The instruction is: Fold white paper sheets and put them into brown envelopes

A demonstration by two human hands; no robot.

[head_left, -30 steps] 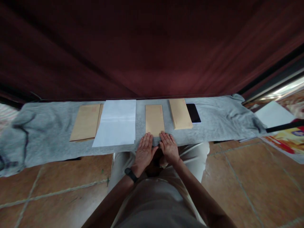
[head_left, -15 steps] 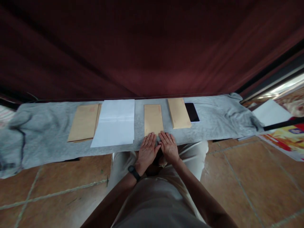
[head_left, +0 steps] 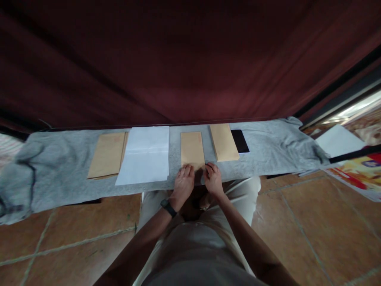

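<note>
A brown paper envelope (head_left: 192,147) lies flat in front of me, its short near edge under my fingers. My left hand (head_left: 183,182), with a dark watch on the wrist, is closed at the near left corner, fingers bent over the paper. At the near right corner my right hand (head_left: 213,178) pinches the edge with curled fingers. The undersides of both hands are hidden. To the right lies a stack of brown envelopes (head_left: 224,142); to the left, a stack of white paper sheets (head_left: 144,155).
More brown envelopes (head_left: 107,155) lie left of the white sheets. A dark phone (head_left: 240,141) is beside the right stack. Grey cloth (head_left: 270,145) covers the narrow surface, with a dark red curtain (head_left: 178,71) behind it. A colourful printed sheet (head_left: 357,174) is at the far right.
Both hands went from lying flat with fingers stretched on the envelope's near edge to curled fingers at its corners. The right hand moved slightly outward, widening the gap between them.
</note>
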